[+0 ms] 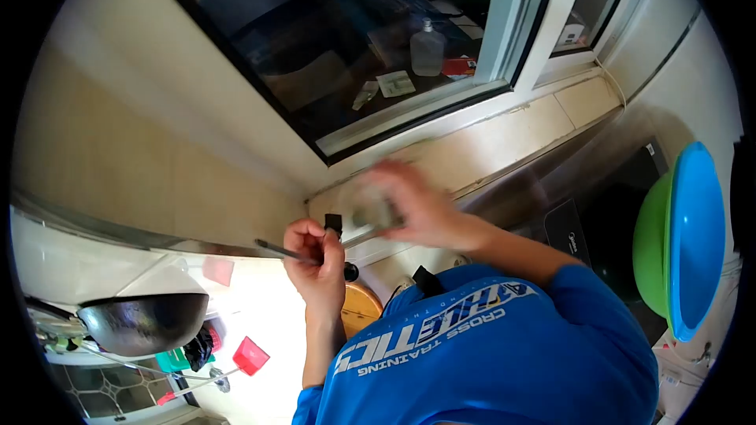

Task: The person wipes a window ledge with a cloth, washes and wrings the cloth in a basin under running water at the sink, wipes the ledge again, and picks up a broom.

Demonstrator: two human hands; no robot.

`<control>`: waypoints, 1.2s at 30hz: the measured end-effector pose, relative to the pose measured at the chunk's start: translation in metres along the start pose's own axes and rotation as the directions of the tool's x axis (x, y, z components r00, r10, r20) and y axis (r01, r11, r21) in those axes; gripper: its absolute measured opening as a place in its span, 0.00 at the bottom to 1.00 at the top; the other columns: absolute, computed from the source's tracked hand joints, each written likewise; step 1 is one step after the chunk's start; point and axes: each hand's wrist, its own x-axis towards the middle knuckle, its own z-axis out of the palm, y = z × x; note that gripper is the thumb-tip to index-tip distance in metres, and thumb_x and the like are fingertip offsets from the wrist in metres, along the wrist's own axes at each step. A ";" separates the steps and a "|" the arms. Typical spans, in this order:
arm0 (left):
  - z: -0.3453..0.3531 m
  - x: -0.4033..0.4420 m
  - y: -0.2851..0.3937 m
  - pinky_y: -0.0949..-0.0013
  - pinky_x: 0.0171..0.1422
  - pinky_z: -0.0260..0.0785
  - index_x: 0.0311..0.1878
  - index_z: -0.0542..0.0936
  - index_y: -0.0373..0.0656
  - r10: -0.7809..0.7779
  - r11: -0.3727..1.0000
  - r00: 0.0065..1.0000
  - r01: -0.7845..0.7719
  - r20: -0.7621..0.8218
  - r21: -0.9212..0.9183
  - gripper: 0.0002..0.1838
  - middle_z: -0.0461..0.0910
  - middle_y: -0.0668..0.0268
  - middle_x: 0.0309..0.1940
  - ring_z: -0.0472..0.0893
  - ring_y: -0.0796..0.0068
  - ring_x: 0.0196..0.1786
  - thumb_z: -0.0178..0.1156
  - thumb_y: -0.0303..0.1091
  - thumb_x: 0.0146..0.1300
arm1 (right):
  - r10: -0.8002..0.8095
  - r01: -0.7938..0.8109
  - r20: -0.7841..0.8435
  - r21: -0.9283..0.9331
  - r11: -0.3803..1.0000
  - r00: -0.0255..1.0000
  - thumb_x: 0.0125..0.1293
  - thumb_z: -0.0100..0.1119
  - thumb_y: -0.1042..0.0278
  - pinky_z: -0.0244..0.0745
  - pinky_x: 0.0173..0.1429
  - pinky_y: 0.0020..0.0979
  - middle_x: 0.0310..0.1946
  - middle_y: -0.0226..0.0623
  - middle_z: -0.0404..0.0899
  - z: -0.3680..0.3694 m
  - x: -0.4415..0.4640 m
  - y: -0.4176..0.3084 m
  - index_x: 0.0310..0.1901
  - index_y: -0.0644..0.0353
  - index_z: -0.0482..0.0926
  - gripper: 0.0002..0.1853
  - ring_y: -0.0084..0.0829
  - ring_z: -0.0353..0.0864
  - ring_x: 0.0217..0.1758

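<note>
My left hand is closed, its fingers pinched round a thin dark rod that sticks out to the left. A small black block-like piece shows above the same fingertips, and a round black piece is just below; whether they belong to the rod I cannot tell. My right hand is close by on the right, smeared by motion. Its fingers curve round a pale, partly see-through greenish thing, too blurred to name. Both hands are in front of the tiled window ledge.
A window rises ahead, with a clear bottle behind it. At right, a blue basin stands on edge against a green one, beside a black appliance. A dark wok and a red dustpan are lower left.
</note>
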 end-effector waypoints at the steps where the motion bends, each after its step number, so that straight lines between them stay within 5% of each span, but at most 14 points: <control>1: -0.002 0.000 -0.006 0.82 0.25 0.56 0.35 0.67 0.42 0.032 0.999 0.999 -0.031 -0.024 0.035 0.07 0.66 0.74 0.21 0.64 0.88 0.22 0.51 0.18 0.60 | -0.054 0.084 0.195 -0.151 0.985 0.979 0.44 0.71 0.60 0.56 0.67 0.45 0.57 0.41 0.66 0.035 0.013 0.001 0.55 0.56 0.70 0.34 0.43 0.58 0.67; 2: -0.002 0.000 -0.015 0.82 0.25 0.56 0.35 0.67 0.42 0.031 0.999 0.999 -0.030 -0.008 0.037 0.07 0.66 0.74 0.21 0.64 0.88 0.22 0.51 0.18 0.60 | -0.072 0.191 0.388 -0.279 0.941 0.919 0.45 0.70 0.58 0.57 0.66 0.46 0.57 0.39 0.66 0.063 0.019 0.007 0.53 0.54 0.73 0.31 0.43 0.57 0.67; 5: -0.001 0.003 -0.039 0.81 0.25 0.59 0.37 0.70 0.41 0.264 0.812 0.961 -0.269 0.085 0.518 0.09 0.66 0.72 0.19 0.65 0.84 0.20 0.57 0.20 0.54 | -0.020 0.215 0.473 -0.363 0.906 0.881 0.45 0.68 0.54 0.58 0.64 0.46 0.58 0.35 0.67 0.064 0.029 0.010 0.48 0.50 0.77 0.26 0.40 0.57 0.68; 8: 0.013 0.009 -0.059 0.77 0.25 0.61 0.41 0.72 0.40 0.168 0.699 0.963 -0.268 0.213 0.663 0.13 0.66 0.69 0.18 0.67 0.80 0.20 0.59 0.20 0.50 | -0.152 0.205 0.239 -0.216 0.955 0.959 0.44 0.67 0.53 0.59 0.63 0.44 0.56 0.34 0.69 0.052 0.002 0.052 0.48 0.46 0.77 0.26 0.39 0.59 0.66; 9: 0.020 0.011 -0.059 0.70 0.25 0.65 0.45 0.73 0.41 0.080 0.653 0.961 -0.251 0.264 0.715 0.16 0.69 0.62 0.19 0.71 0.72 0.20 0.58 0.21 0.50 | -0.093 0.143 0.171 -0.311 0.939 0.981 0.43 0.68 0.55 0.60 0.62 0.44 0.54 0.32 0.69 0.032 -0.007 0.051 0.47 0.46 0.77 0.25 0.40 0.61 0.64; 13: 0.049 0.026 -0.081 0.58 0.33 0.73 0.47 0.74 0.43 0.170 0.507 0.869 -0.482 0.465 0.715 0.17 0.78 0.55 0.29 0.79 0.54 0.30 0.58 0.25 0.52 | 0.140 -0.089 0.080 -0.454 0.886 0.987 0.45 0.66 0.58 0.60 0.61 0.44 0.53 0.32 0.69 -0.050 -0.046 0.071 0.47 0.46 0.76 0.23 0.40 0.63 0.62; 16: 0.062 0.038 -0.090 0.57 0.33 0.73 0.47 0.74 0.43 0.089 0.382 0.839 -0.526 0.536 0.760 0.16 0.78 0.55 0.29 0.79 0.53 0.30 0.56 0.25 0.53 | 0.244 -0.326 -0.220 -0.538 0.777 0.944 0.47 0.64 0.60 0.61 0.60 0.44 0.53 0.34 0.70 -0.111 -0.080 0.120 0.47 0.47 0.77 0.22 0.41 0.64 0.61; 19: 0.071 0.044 -0.094 0.54 0.33 0.72 0.47 0.74 0.44 0.072 0.348 0.829 -0.542 0.554 0.765 0.14 0.78 0.54 0.30 0.78 0.52 0.30 0.54 0.26 0.55 | 0.204 -0.448 -0.436 -0.583 0.678 0.876 0.46 0.64 0.57 0.63 0.59 0.44 0.48 0.35 0.73 -0.162 -0.101 0.162 0.46 0.47 0.78 0.22 0.42 0.67 0.58; 23: 0.077 0.048 -0.093 0.52 0.34 0.71 0.46 0.74 0.44 -0.001 0.299 0.838 -0.520 0.545 0.800 0.14 0.77 0.52 0.32 0.78 0.50 0.32 0.53 0.26 0.55 | 0.275 -0.483 -0.420 -0.547 0.684 0.865 0.47 0.64 0.56 0.64 0.56 0.45 0.48 0.34 0.74 -0.200 -0.106 0.176 0.46 0.46 0.78 0.21 0.40 0.68 0.56; 29: 0.084 0.045 -0.095 0.52 0.35 0.71 0.45 0.74 0.43 0.003 0.257 0.847 -0.515 0.532 0.818 0.13 0.77 0.51 0.34 0.77 0.48 0.34 0.52 0.25 0.55 | 0.284 -0.775 -0.739 -0.484 0.407 0.610 0.47 0.65 0.59 0.64 0.56 0.44 0.48 0.33 0.74 -0.282 -0.140 0.252 0.46 0.46 0.78 0.20 0.37 0.69 0.56; 31: 0.087 0.045 -0.096 0.52 0.35 0.71 0.45 0.73 0.42 0.006 0.230 0.844 -0.524 0.537 0.820 0.13 0.77 0.52 0.34 0.77 0.48 0.34 0.51 0.24 0.54 | 0.172 -0.853 -0.847 -0.454 0.259 0.503 0.48 0.65 0.65 0.65 0.55 0.45 0.48 0.33 0.75 -0.305 -0.144 0.276 0.47 0.45 0.77 0.21 0.38 0.70 0.56; 36: 0.091 0.046 -0.098 0.54 0.35 0.70 0.43 0.73 0.40 -0.024 0.144 0.861 -0.501 0.509 0.854 0.13 0.76 0.53 0.33 0.77 0.49 0.34 0.51 0.23 0.53 | 0.240 -0.880 -0.854 -0.408 0.245 0.462 0.46 0.63 0.74 0.65 0.55 0.43 0.48 0.35 0.75 -0.340 -0.143 0.300 0.50 0.48 0.75 0.25 0.40 0.69 0.57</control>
